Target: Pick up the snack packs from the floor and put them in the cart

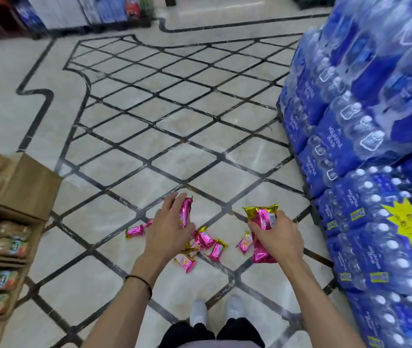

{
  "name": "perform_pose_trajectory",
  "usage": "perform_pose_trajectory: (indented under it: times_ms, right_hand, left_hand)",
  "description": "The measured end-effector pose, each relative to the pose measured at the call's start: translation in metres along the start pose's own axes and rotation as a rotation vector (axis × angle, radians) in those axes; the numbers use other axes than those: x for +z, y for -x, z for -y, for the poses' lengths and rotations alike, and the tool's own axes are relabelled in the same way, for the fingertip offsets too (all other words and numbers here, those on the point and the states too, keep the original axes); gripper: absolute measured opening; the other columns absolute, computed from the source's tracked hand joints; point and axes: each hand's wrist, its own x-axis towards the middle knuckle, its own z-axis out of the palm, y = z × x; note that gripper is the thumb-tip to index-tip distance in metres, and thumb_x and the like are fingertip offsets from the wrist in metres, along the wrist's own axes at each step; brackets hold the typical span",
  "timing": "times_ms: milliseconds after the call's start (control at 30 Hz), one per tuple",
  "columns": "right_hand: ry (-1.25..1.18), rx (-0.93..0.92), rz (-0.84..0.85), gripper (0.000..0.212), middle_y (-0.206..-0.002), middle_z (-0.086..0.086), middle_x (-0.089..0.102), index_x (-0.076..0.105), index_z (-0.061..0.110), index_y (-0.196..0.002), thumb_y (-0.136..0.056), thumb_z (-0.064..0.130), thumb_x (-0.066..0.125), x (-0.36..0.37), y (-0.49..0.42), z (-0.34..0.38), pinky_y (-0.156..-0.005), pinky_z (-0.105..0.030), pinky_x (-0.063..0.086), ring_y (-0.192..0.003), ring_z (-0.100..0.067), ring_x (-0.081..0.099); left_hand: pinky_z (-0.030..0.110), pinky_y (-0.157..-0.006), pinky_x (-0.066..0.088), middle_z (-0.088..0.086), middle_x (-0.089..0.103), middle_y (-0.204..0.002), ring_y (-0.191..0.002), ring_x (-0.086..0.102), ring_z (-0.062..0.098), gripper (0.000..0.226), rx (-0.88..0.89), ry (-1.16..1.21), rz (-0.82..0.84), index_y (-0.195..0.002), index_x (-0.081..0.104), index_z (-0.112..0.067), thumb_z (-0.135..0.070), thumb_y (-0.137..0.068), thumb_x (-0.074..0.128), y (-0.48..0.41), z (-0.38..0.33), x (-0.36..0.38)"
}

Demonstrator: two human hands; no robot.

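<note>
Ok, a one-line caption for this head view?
Left hand grips one pink snack pack, right hand a bunch, more packs scattered on the tiled floor beside stacked bottled water.

On the floor (149,109), loose snack packs (206,238) lie clustered just ahead of the person's shoes (198,311), below and between the two hands. The left hand (168,228) holds a single pack (186,209) over the cluster's left part, and the right hand (279,237) holds a bunch of packs (262,217) just right of the cluster. Stacked bottle cases (363,146) stand along the right side, stacked cardboard boxes (24,182) of goods at the left edge, and shelving (87,11) far behind across the floor.
</note>
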Motion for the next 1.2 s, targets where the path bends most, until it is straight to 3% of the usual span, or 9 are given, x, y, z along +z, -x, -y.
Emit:
perform_pose_trajectory:
  times_ms: [100, 333, 467, 600, 733, 800, 900, 1100, 1200]
  right_hand:
    - [-0.031, 0.044, -0.032, 0.063, -0.095, 0.001, 0.061, 0.05, 0.021, -0.104, -0.075, 0.076, 0.061, -0.017, 0.002, -0.011, -0.064, -0.034, 0.041, -0.08, -0.019, 0.051]
    - [-0.126, 0.15, -0.169, 0.054, -0.089, 0.003, 0.06, 0.051, 0.022, -0.093, -0.072, 0.07, 0.064, -0.049, 0.021, -0.029, -0.066, -0.035, 0.045, -0.088, -0.024, 0.059]
    - [-0.143, 0.28, -0.266, 0.05, -0.094, 0.001, 0.061, 0.049, 0.023, -0.09, -0.074, 0.067, 0.067, -0.058, 0.049, -0.036, -0.067, -0.035, 0.035, -0.097, -0.029, 0.06]
    - [-0.135, 0.416, -0.356, 0.052, -0.105, -0.003, 0.064, 0.049, 0.021, -0.096, -0.076, 0.066, 0.066, -0.058, 0.091, -0.036, -0.07, -0.035, 0.035, -0.104, -0.03, 0.059]
    - [-0.146, 0.57, -0.439, 0.05, -0.098, 0.0, 0.06, 0.048, 0.023, -0.095, -0.077, 0.066, 0.065, -0.048, 0.142, -0.041, -0.07, -0.034, 0.035, -0.1, -0.027, 0.058]
    - [-0.169, 0.643, -0.481, 0.046, -0.09, 0.004, 0.053, 0.047, 0.026, -0.092, -0.077, 0.064, 0.066, -0.041, 0.173, -0.046, -0.069, -0.035, 0.036, -0.09, -0.024, 0.053]
    - [-0.183, 0.766, -0.526, 0.046, -0.09, 0.005, 0.056, 0.048, 0.027, -0.093, -0.075, 0.066, 0.064, -0.032, 0.221, -0.061, -0.068, -0.035, 0.039, -0.081, -0.02, 0.048]
    - [-0.245, 1.056, -0.673, 0.05, -0.091, 0.003, 0.061, 0.049, 0.026, -0.092, -0.074, 0.07, 0.061, -0.023, 0.339, -0.099, -0.067, -0.034, 0.04, -0.083, -0.023, 0.056]
    - [-0.26, 1.17, -0.76, 0.055, -0.092, 0.003, 0.059, 0.05, 0.022, -0.096, -0.074, 0.071, 0.062, -0.016, 0.407, -0.115, -0.066, -0.035, 0.042, -0.088, -0.024, 0.059]
  left_hand:
    - [0.036, -0.087, 0.051, -0.012, 0.027, -0.157, -0.126, 0.05, 0.021, 0.076, 0.085, 0.004, 0.011, -0.152, 0.031, -0.032, -0.03, -0.083, 0.063, -0.003, -0.017, 0.0]
    - [0.036, -0.07, 0.052, -0.013, 0.024, -0.159, -0.118, 0.05, 0.024, 0.077, 0.286, -0.146, 0.039, -0.153, 0.024, -0.037, -0.035, -0.085, 0.06, -0.006, -0.039, 0.009]
    - [0.042, -0.083, 0.055, -0.012, 0.024, -0.159, -0.126, 0.048, 0.025, 0.079, 0.408, -0.085, 0.127, -0.153, 0.025, -0.037, -0.036, -0.082, 0.061, -0.016, -0.042, 0.014]
    - [0.041, -0.085, 0.055, -0.013, 0.02, -0.162, -0.13, 0.046, 0.028, 0.08, 0.587, -0.069, 0.199, -0.154, 0.021, -0.039, -0.038, -0.085, 0.06, -0.019, -0.054, 0.014]
    - [0.043, -0.097, 0.051, -0.011, 0.017, -0.164, -0.137, 0.039, 0.028, 0.081, 0.773, -0.044, 0.269, -0.157, 0.018, -0.037, -0.037, -0.087, 0.059, -0.006, -0.069, 0.015]
    - [0.045, -0.104, 0.047, -0.01, 0.017, -0.165, -0.139, 0.037, 0.027, 0.081, 0.854, -0.053, 0.314, -0.157, 0.019, -0.036, -0.037, -0.087, 0.059, 0.005, -0.075, 0.02]
    - [0.045, -0.091, 0.053, -0.012, 0.018, -0.163, -0.13, 0.044, 0.027, 0.08, 0.944, -0.068, 0.401, -0.155, 0.021, -0.038, -0.037, -0.084, 0.059, 0.029, -0.086, 0.031]
    - [0.043, -0.095, 0.051, -0.015, 0.017, -0.162, -0.13, 0.043, 0.026, 0.082, 1.206, -0.112, 0.6, -0.155, 0.022, -0.037, -0.037, -0.082, 0.059, 0.116, -0.122, 0.063]
    - [0.044, -0.089, 0.054, -0.016, 0.023, -0.154, -0.121, 0.049, 0.026, 0.079, 1.4, -0.155, 0.688, -0.15, 0.025, -0.037, -0.043, -0.078, 0.055, 0.176, -0.141, 0.083]
